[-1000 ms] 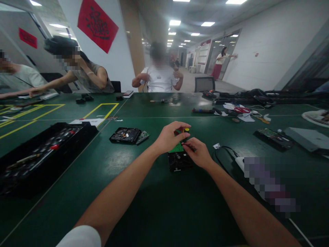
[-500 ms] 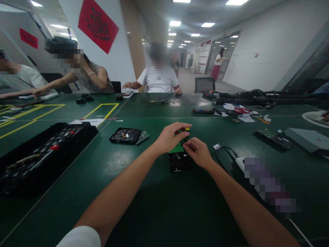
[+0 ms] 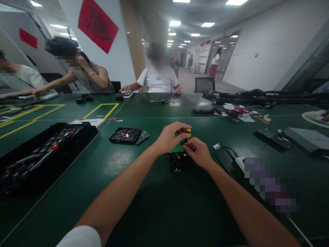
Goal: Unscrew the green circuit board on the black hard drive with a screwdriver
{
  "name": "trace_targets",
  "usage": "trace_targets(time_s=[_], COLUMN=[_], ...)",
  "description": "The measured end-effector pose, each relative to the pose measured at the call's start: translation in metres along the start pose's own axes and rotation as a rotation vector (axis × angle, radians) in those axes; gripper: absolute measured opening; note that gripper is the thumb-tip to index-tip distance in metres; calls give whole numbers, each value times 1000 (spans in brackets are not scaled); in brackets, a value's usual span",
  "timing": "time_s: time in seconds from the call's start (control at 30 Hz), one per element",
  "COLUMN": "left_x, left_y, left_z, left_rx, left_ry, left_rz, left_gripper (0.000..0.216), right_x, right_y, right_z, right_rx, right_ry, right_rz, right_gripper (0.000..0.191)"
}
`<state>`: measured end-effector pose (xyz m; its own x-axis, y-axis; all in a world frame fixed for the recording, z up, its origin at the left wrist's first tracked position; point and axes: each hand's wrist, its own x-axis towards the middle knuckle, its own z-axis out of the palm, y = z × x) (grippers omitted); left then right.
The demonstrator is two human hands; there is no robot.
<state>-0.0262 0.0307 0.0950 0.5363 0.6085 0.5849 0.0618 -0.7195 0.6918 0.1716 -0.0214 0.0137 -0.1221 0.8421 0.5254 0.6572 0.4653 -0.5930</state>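
Note:
Upright over a black hard drive (image 3: 180,164) is a small screwdriver (image 3: 189,131) with a yellow and black handle. My left hand (image 3: 169,138) is closed round that handle with thumb and fingers. The drive lies on the table with its green circuit board (image 3: 176,148) facing up, partly covered by my hands. My right hand (image 3: 199,153) is at the drive's far right side, its fingertips pinched close to the screwdriver's lower end. What those fingertips hold, if anything, is too small to make out.
An opened hard drive (image 3: 125,136) and a loose circuit board (image 3: 143,137) lie to the left, near a long black tray (image 3: 38,154) of parts. On the right are a cable (image 3: 226,148), a power strip (image 3: 257,178) and another drive (image 3: 273,139). Co-workers sit across the table.
The screwdriver's handle has turned or tilted slightly in my left hand, showing more yellow. My right hand stays nearly in place. The person across has lowered a hand onto a phone-like device.

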Motion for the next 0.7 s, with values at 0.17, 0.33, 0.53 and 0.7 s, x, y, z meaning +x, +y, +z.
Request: trace_targets(time_s=[0.17,0.33,0.53,0.7], left_x=[1,2,1,1], left_y=[1,3,-1,-3], left_z=[-2,-4,-4,-3], left_rx=[-10,26,25,25], left_ry=[4,20,1,3], left_rz=[12,33,24,32], left_gripper=[28,26,26,25], right_x=[0,1,-1,-2], right_y=[1,-1,-1,2], right_z=[-1,-2,-2,1], right_rx=[22,33,36,24], right_ry=[-18,-50,-56,-29], right_rz=[9,-32,-40,9], right_gripper=[14,12,10,8])
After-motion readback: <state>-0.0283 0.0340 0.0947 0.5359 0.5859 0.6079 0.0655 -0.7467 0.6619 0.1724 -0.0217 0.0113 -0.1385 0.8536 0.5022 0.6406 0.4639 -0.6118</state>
